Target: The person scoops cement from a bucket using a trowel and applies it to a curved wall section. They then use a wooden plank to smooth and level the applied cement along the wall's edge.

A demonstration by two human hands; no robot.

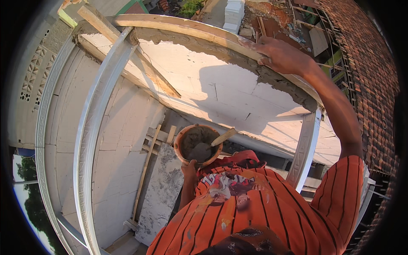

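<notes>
While the pale block wall [229, 89] spreads below and left of the right hand [285, 55], I see open air past its far side. Two metal beams [91, 119] stand well left of the left hand [189, 171]; another beam [305, 148] bounds the room below the right one. Directly under the right hand runs a long wooden board [195, 29], with ragged mortar [280, 81] along its near edge. I have the right arm [340, 110] bent at the elbow, reaching up and leftward, palm down over the board; whether it clamps there, I cannot tell. Low beside the striped shirt [272, 199], the left hand is closed on the near rim of a bucket [178, 146], open room between that and the wall. A wooden handle [224, 136] leans across the bucket's right side.
</notes>
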